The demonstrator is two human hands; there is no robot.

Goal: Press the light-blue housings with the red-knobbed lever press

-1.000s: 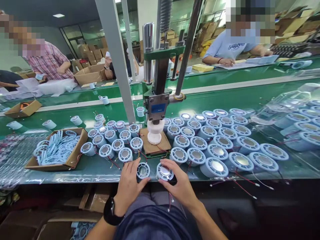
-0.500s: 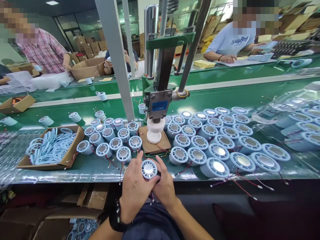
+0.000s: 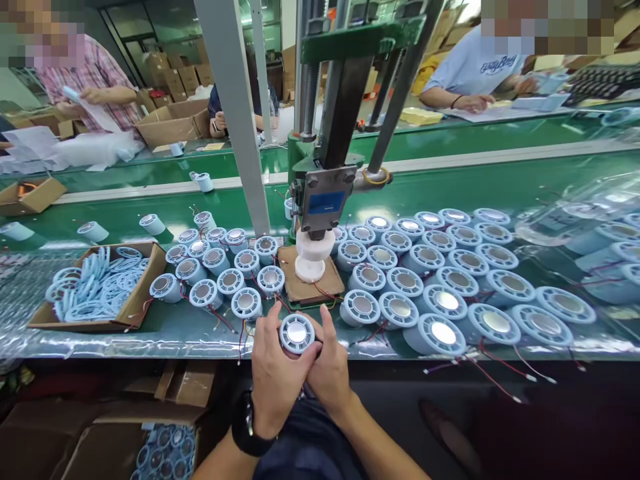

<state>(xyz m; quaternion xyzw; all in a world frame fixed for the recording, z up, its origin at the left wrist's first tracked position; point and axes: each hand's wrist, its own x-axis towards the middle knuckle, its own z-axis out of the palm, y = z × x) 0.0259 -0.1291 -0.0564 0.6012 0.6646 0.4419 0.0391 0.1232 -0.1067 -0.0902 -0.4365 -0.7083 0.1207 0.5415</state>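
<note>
At the bench's front edge, both my hands hold one light-blue round housing (image 3: pixel 297 333) with a slotted ring and a shiny silver disc on top. My left hand (image 3: pixel 277 383) curls around its left and near side, thumb across the front. Fingers of my right hand (image 3: pixel 331 373) wrap its right side, the index finger pointing up; its lower part is hidden by my hands. Just beyond stands a green press (image 3: pixel 324 200), its white pressing head (image 3: pixel 310 267) over a brown board (image 3: pixel 295 283). Similar blue housings with thin wires stand left (image 3: pixel 204 291) and right (image 3: pixel 400 308) of it.
A cardboard box (image 3: pixel 150 320) of loose blue rings (image 3: pixel 107 287) is at left. A grey post (image 3: pixel 233 100) rises behind the press. Clear plastic (image 3: pixel 565 213) lies at right. Below the bench is a carton of blue parts (image 3: pixel 165 450). Co-workers sit across the green conveyor (image 3: pixel 425 183).
My view has shifted slightly, so the press looks larger. Both hands still hold the housing, with little change in grip. Across the conveyor, the person at left has raised a blue item.
</note>
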